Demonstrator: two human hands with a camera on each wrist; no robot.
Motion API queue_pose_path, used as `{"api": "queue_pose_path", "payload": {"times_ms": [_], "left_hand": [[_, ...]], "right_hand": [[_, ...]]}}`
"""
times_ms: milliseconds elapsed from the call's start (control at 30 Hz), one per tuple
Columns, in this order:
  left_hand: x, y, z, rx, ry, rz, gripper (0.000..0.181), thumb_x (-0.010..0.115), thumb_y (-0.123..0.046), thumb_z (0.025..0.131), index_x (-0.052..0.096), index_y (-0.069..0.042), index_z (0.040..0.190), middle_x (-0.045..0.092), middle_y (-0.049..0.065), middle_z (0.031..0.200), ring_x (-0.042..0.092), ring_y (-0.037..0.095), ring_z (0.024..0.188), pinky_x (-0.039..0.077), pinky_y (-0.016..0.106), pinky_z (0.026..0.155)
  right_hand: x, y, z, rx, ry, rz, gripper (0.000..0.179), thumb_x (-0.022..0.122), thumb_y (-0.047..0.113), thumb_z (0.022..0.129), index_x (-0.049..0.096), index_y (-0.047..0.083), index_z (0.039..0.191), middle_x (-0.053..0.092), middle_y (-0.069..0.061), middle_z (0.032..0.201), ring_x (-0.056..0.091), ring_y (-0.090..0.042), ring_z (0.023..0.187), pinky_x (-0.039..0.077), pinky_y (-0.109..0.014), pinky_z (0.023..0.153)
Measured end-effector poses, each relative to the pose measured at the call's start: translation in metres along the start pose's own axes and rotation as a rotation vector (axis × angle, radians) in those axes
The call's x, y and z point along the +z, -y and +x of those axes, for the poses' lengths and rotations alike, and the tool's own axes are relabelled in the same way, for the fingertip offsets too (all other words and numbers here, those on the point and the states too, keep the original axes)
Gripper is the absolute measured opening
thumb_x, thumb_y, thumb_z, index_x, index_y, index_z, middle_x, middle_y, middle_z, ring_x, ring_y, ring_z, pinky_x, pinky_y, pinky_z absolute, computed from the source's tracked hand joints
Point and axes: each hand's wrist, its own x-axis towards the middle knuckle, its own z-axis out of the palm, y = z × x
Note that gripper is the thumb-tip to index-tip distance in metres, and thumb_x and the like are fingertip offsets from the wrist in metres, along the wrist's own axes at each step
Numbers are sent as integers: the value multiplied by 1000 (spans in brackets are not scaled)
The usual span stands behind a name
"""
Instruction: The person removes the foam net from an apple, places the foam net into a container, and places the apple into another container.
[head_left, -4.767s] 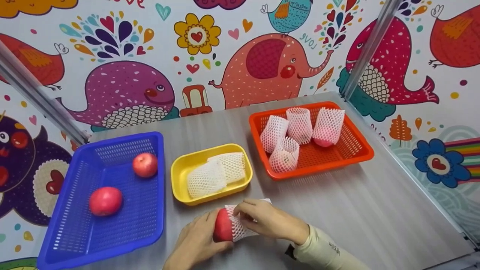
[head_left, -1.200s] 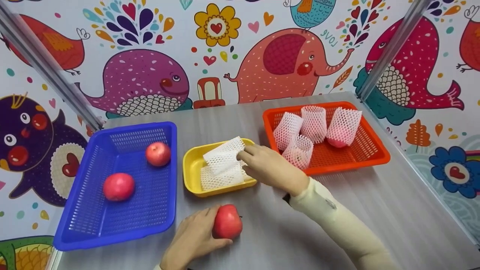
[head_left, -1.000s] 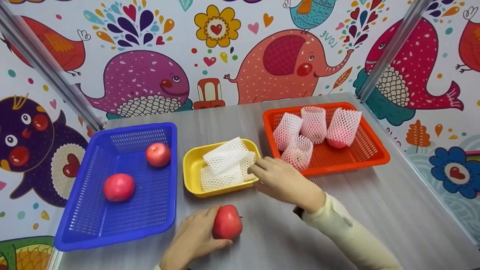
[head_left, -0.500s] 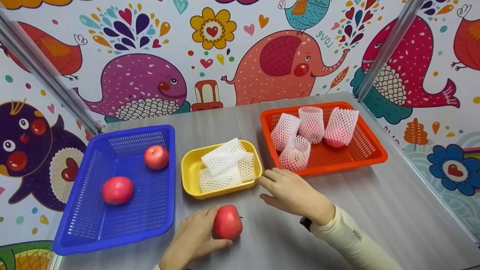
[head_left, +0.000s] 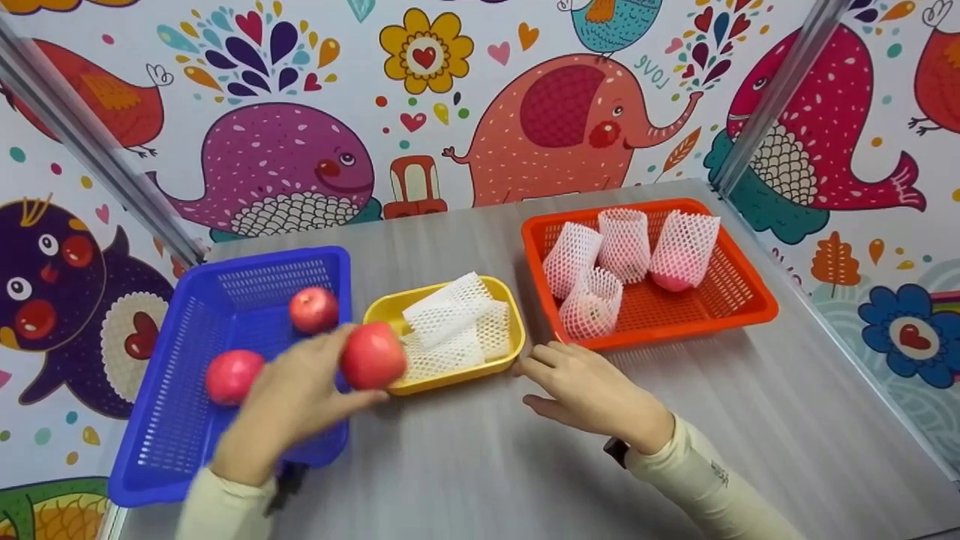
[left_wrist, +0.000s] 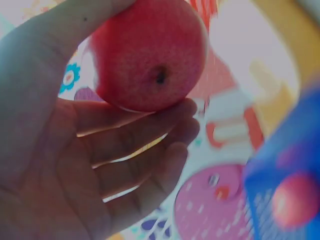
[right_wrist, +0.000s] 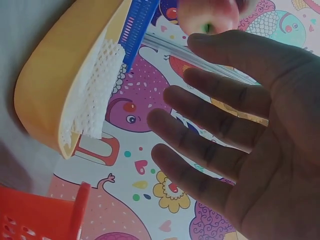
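Observation:
My left hand [head_left: 300, 394] holds a red apple [head_left: 373, 355] between thumb and fingers, raised over the gap between the blue basket [head_left: 169, 442] and the yellow bin [head_left: 385, 310]. In the left wrist view the apple [left_wrist: 150, 60] shows one dimpled end, bare of any wrapping. My right hand [head_left: 592, 390] hovers with nothing in it by the bin's right front corner; in the right wrist view its fingers [right_wrist: 200, 135] are spread and loosely bent. Several white foam net sleeves [head_left: 450, 322] lie flat in the yellow bin. Two more apples, a lighter one [head_left: 313, 310] and a redder one [head_left: 233, 376], sit in the blue basket.
At the back right stands an orange-red basket [head_left: 697, 330] holding several fruits in foam nets, one wrapped fruit [head_left: 592, 309] at its near left corner. A patterned wall [head_left: 555, 135] with metal posts [head_left: 780, 97] closes off the grey table [head_left: 480, 465].
Earlier the right hand worked a foam net on the apple; that net now lies in the yellow bin. The right hand drew back, and the left hand lifted the apple up and leftward.

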Motion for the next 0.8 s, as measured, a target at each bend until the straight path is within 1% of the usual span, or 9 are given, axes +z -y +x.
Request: {"api": "queue_pose_path", "payload": {"times_ms": [67,167,300,400,467,533,600,667,800], "left_hand": [[-18,15,9,-59,15,-5,97,73,-74,72,49,-13,143,65,14,123,64,34,104,52,60,82],[-41,40,23,-137,41,-5,107,67,-82,69,45,-9,146,62,19,125,61,38,105,49,63,82],[-59,78,40,-218,60,2,119,63,-85,69,40,2,146,59,27,125,58,45,108,46,66,86],[-59,107,54,-246,57,10,118,65,-81,73,39,11,142,59,34,119,59,50,105,46,66,84],[-57,126,61,-257,65,26,112,69,-75,76,42,16,136,60,36,113,60,51,100,47,66,80],[-54,143,67,-279,94,36,103,72,-70,77,49,18,126,62,34,104,61,49,91,49,62,73],[-52,158,72,-317,148,40,95,73,-68,77,55,17,115,62,31,97,61,44,84,49,57,69],[-50,171,75,-358,210,32,93,72,-67,79,55,18,112,61,33,99,60,44,85,50,57,70],[-44,191,72,-446,315,17,100,69,-64,82,46,24,124,51,45,119,54,57,104,47,65,83]], "right_hand": [[1,0,-1,1,-2,2,29,81,24,84,69,15,109,62,2,94,60,-19,85,53,-33,74],[4,0,-3,4,4,7,29,81,24,84,70,14,108,63,2,95,60,-19,85,53,-33,75],[9,0,-8,10,14,18,30,81,25,84,69,14,109,63,2,95,60,-19,85,53,-33,75],[11,0,-13,20,5,23,30,82,24,83,69,15,109,63,2,94,60,-19,84,53,-34,75],[12,0,-17,27,-3,26,30,82,25,82,69,15,108,62,2,93,60,-19,84,53,-34,74],[14,0,-20,33,-3,25,30,82,25,82,69,16,107,62,3,93,60,-19,83,53,-35,74],[16,0,-23,36,6,26,30,82,26,82,70,15,107,62,3,93,60,-19,83,53,-34,74],[18,0,-26,34,19,29,30,82,27,82,70,15,107,62,3,93,61,-18,83,53,-34,75],[22,2,-29,16,36,50,32,82,29,82,69,14,107,62,3,94,61,-18,84,52,-35,75]]}}
